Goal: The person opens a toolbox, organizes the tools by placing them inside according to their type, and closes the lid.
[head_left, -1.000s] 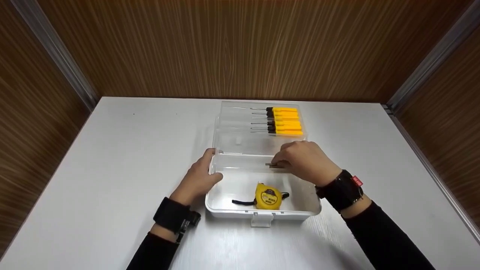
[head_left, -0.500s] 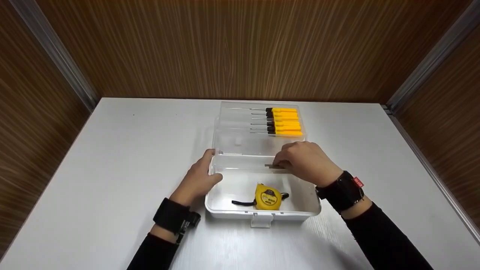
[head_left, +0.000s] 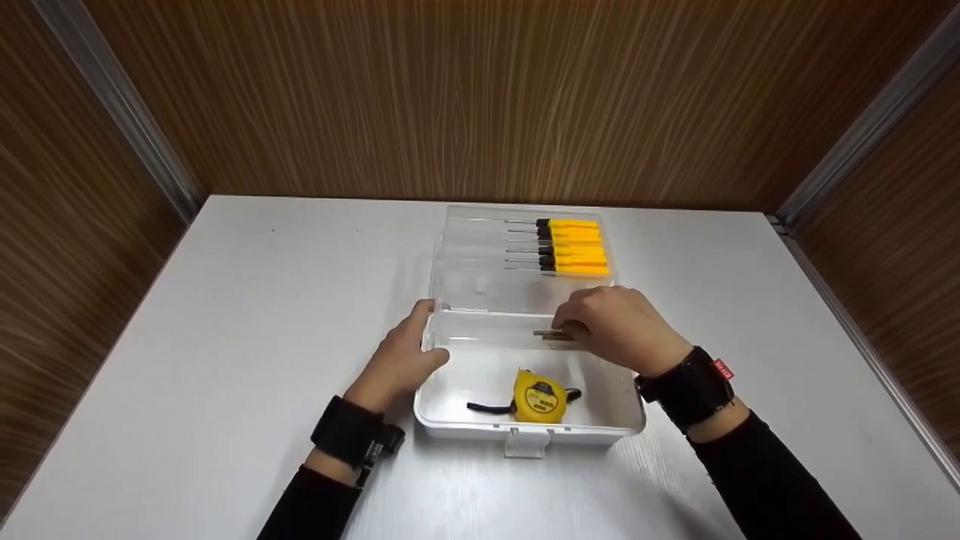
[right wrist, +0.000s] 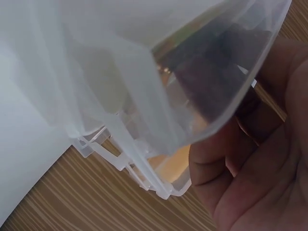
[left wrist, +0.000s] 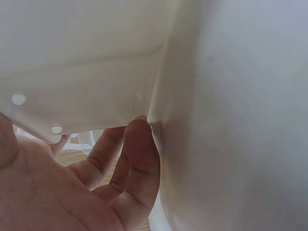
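Left hand (head_left: 401,364) rests with relaxed fingers against the left wall of the clear box (head_left: 600,431). Right hand (head_left: 619,326) pinches a dark metal piece (head_left: 547,334) at the box's back edge. Tape measure (head_left: 538,395) lies inside; screwdrivers (head_left: 570,247) in the lid.

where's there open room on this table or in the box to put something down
The white table is bare left of the toolbox and the left hand, also right of the right hand. Inside, there is bare floor left of the tape measure. It is crowded at the back: screwdrivers fill the lid, and the right hand holds a dark tool.
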